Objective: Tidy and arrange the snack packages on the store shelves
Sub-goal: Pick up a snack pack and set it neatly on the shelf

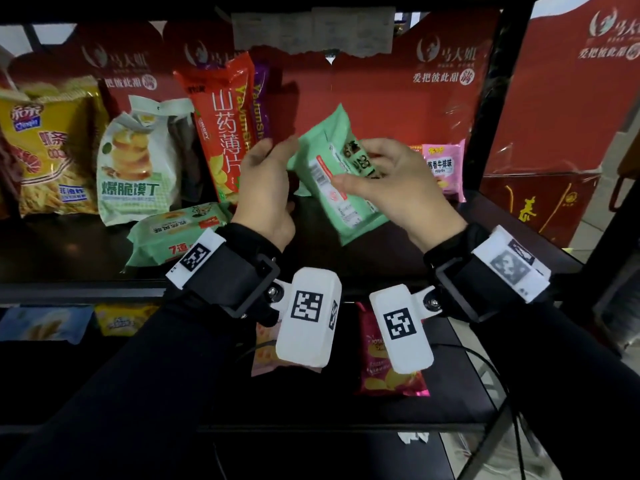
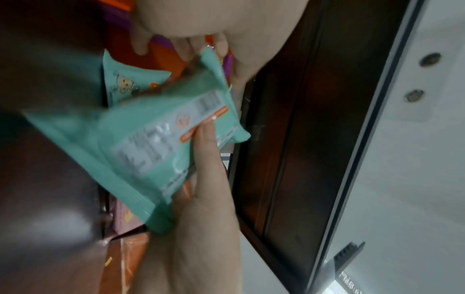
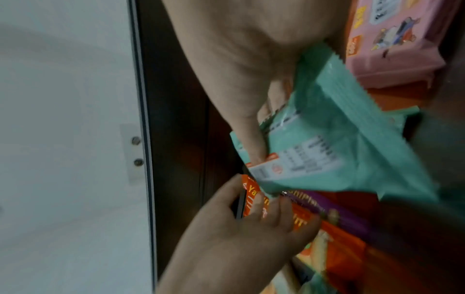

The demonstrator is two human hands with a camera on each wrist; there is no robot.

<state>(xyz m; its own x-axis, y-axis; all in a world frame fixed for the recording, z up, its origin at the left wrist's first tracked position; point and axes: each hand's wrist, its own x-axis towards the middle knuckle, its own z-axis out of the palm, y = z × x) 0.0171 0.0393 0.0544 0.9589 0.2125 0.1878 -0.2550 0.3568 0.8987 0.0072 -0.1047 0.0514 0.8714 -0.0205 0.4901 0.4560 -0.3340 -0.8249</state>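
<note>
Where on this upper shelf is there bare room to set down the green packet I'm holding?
Bare dark shelf lies under the green packet, between the red yam chip bag and the pink packet. The left side is crowded: flat green packet, white-green bag, yellow bag.

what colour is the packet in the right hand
Mint green packet with a white barcode label, held by the right hand; head view.
</note>
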